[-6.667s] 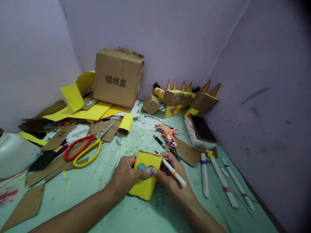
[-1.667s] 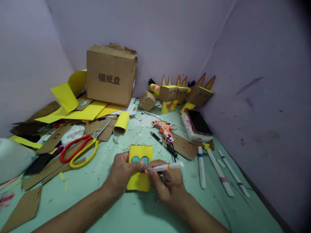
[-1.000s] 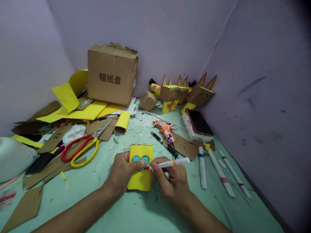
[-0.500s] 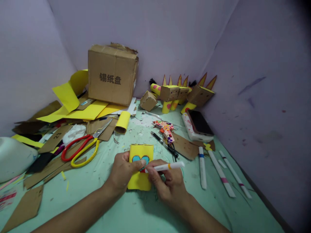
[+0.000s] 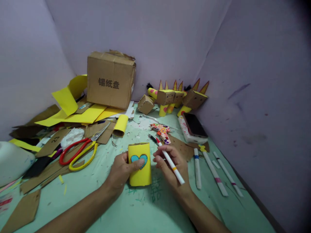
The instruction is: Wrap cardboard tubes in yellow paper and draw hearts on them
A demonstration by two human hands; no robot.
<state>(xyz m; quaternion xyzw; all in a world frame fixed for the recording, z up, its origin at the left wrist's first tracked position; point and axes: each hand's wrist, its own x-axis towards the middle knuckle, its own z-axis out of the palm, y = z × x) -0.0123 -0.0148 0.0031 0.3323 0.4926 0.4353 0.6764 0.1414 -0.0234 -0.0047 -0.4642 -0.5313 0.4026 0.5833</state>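
Observation:
My left hand (image 5: 121,171) grips a yellow paper-covered roll (image 5: 140,178) by its left side, the thumb lying over a blue heart (image 5: 143,158) outlined in dark on its front. To the right of the roll, my right hand (image 5: 172,163) holds a white marker (image 5: 173,165) with an orange band; its red end points up and to the left, apart from the roll. Green marks show on the table cloth beside and below the roll.
Red-and-yellow scissors (image 5: 93,140) lie at left near cardboard scraps and yellow paper (image 5: 84,115). Behind stand a cardboard box (image 5: 110,81) and cardboard figures (image 5: 165,97). A phone (image 5: 195,125) and several markers, one blue-banded (image 5: 197,170), are at right.
My right hand has drawn back from the roll, and the marker has swung from nearly level to a steep slant with its red end up. The blue heart is now less covered.

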